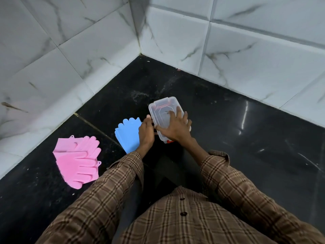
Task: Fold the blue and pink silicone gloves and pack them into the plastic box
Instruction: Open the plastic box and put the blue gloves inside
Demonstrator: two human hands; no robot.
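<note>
Plaid sleeves (123, 173); right hand (173, 128) fingers (178, 111) lay spread on clear plastic box (161, 110), left hand (146, 132) pinched its edge; bristly pink gloves (77, 162), smooth blue gloves (127, 134) beside.

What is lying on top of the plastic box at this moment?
The right hand lies spread on the clear lid of the plastic box. The left hand grips its left edge. The lid under the palm is hidden.

pink gloves (77, 161): 2 | blue gloves (128, 136): count unclear | plastic box (163, 110): 1
</note>
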